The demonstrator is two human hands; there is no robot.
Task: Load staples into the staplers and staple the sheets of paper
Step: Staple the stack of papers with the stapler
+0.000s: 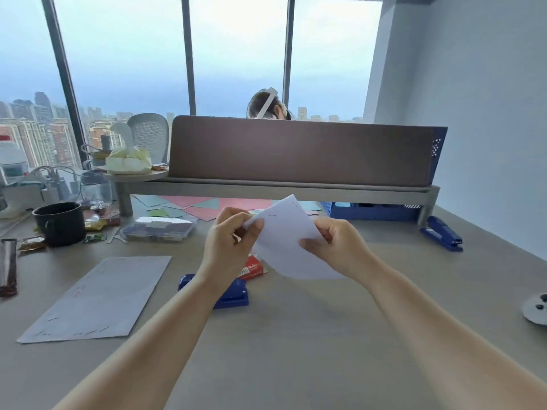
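Observation:
Both my hands hold white sheets of paper (285, 232) up above the desk. My left hand (229, 242) pinches the sheets' left corner, and my right hand (337, 247) grips their right edge with the thumb on top. Small staple marks show near the upper edge of the paper. Under my left wrist a blue stapler (232, 294) lies on the desk, partly hidden. A red staple box (253, 267) sits just behind it, below the paper. A second blue stapler (442, 232) rests at the right by the shelf leg. A grey stapled sheet (97, 300) lies flat at the left.
A black mug (59, 221), snack wrappers and a clear plastic box (158, 229) crowd the left of the desk. Coloured papers (204, 207) and a blue basket (373, 210) sit under the raised shelf (281, 189). A person sits beyond the brown partition (302, 150).

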